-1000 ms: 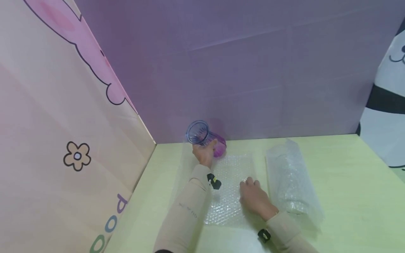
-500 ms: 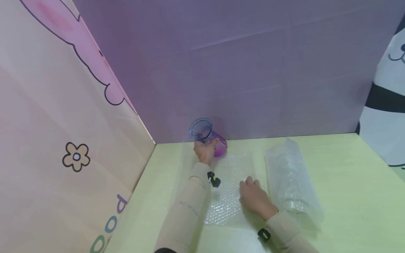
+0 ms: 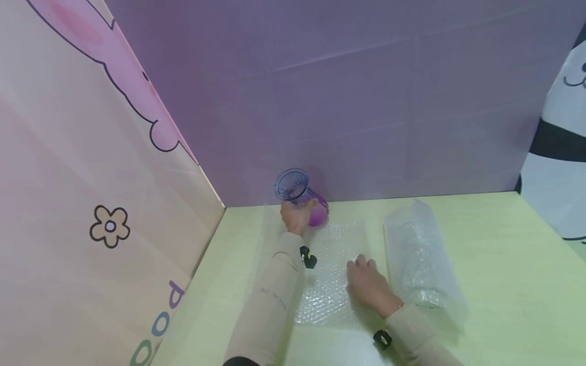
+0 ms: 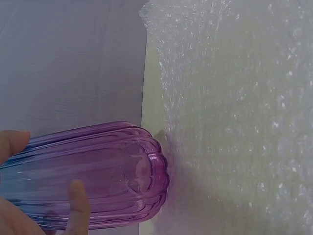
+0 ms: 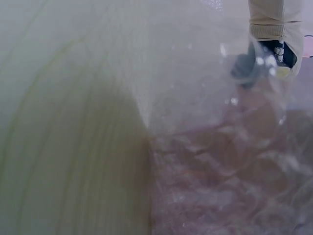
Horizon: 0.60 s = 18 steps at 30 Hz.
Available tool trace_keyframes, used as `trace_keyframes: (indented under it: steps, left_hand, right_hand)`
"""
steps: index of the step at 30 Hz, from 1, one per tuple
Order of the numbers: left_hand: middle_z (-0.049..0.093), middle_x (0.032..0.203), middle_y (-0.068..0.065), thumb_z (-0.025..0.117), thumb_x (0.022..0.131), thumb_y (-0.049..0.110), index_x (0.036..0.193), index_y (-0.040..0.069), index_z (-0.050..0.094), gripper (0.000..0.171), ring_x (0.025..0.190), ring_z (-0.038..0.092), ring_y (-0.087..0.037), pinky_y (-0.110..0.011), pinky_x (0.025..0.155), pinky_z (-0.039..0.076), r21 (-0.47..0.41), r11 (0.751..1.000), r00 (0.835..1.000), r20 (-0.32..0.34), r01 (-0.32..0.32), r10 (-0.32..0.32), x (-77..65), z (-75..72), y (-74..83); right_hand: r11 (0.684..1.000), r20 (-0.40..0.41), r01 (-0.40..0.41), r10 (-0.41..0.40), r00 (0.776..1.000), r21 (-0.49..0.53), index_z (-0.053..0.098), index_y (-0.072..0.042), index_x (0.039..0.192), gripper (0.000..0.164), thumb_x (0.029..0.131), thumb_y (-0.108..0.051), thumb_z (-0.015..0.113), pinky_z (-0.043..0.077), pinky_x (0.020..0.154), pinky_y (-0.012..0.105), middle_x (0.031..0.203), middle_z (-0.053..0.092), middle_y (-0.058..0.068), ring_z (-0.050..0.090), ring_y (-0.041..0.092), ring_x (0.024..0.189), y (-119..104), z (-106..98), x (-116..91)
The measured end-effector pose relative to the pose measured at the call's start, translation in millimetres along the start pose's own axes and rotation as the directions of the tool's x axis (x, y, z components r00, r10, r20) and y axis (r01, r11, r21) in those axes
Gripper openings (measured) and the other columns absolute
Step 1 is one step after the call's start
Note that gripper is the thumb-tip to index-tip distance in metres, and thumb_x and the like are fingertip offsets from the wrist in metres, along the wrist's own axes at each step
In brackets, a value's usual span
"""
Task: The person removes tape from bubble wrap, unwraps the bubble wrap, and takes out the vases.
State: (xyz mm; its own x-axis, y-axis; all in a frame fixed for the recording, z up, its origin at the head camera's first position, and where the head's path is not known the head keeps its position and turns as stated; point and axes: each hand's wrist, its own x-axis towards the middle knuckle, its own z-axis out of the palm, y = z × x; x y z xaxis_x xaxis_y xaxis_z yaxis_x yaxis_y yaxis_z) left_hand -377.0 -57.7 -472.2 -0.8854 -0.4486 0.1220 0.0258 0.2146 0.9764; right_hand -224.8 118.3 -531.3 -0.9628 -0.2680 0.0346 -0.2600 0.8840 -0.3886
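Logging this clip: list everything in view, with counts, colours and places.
Back panel: 1, purple-grey, behind the table
Table: 1, pale yellow-green, below
Vase: 1, blue to purple, tilted, before the back panel
Bubble wrap sheet: 1, clear, on the table
Wrapped bundle: 1, whitish, right of the sheet; contents unclear
Left panel: 1, pale pink, with flower and letters
Right panel: 1, black-and-white, right edge
Wrist devices: 2, black, at the cuffs
Sleeves: 2, beige, forearms
Left hand: 1, bare, gripping the vase
Right hand: 1, bare, at the sheet's right edge
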Motion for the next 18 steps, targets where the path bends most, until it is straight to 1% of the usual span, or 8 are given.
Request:
trace_keyframes:
  steps: [5, 9, 12, 18]
  left_hand:
    - [0.065, 0.137, -0.016, 0.093, 0.073, 0.030, 0.138, 0.006, 0.055, 0.079, 0.134, 0.057, -0.036, -0.048, 0.118, 0.043, 0.050, 0.999, 1.000, -0.010, 0.004, -0.003, 1.7, 1.3, 0.2]
    - [0.065, 0.138, -0.016, 0.093, 0.073, 0.030, 0.139, 0.006, 0.054, 0.080, 0.134, 0.056, -0.037, -0.049, 0.118, 0.043, 0.070, 0.998, 1.000, -0.013, 0.006, -0.005, 2.2, 2.2, 1.4]
    - [0.064, 0.139, -0.017, 0.093, 0.074, 0.031, 0.140, 0.005, 0.054, 0.081, 0.135, 0.056, -0.037, -0.049, 0.118, 0.043, 0.085, 0.996, 1.000, -0.006, 0.009, -0.009, 2.2, 3.0, 1.9]
    - [0.060, 0.142, -0.019, 0.091, 0.076, 0.035, 0.142, 0.001, 0.051, 0.084, 0.137, 0.053, -0.040, -0.050, 0.119, 0.043, 0.143, 0.989, 0.999, -0.007, 0.033, -0.033, 2.8, 5.5, 3.1]
  right_hand:
    - [1.000, 0.003, -0.003, 0.003, 1.000, 0.007, 0.059, -0.003, 0.098, 0.021, 0.085, -0.011, 0.074, 0.045, 0.056, 0.033, 0.104, 0.051, 0.016, 0.043, 0.029, 0.085, -0.9, 0.0, 0.6]
    - [1.000, 0.004, -0.005, 0.005, 1.000, 0.005, 0.059, -0.003, 0.098, 0.021, 0.085, -0.011, 0.074, 0.045, 0.056, 0.033, 0.104, 0.051, 0.016, 0.043, 0.029, 0.085, -1.3, -0.6, 0.1]
    - [1.000, 0.002, -0.001, 0.001, 1.000, 0.004, 0.059, -0.002, 0.098, 0.022, 0.085, -0.011, 0.074, 0.045, 0.056, 0.034, 0.103, 0.051, 0.017, 0.043, 0.029, 0.084, -1.2, -1.4, -0.4]
    - [1.000, 0.006, 0.007, -0.007, 1.000, 0.013, 0.058, -0.003, 0.098, 0.022, 0.085, -0.011, 0.075, 0.046, 0.056, 0.035, 0.105, 0.051, 0.017, 0.043, 0.030, 0.085, -0.3, -2.1, 0.2]
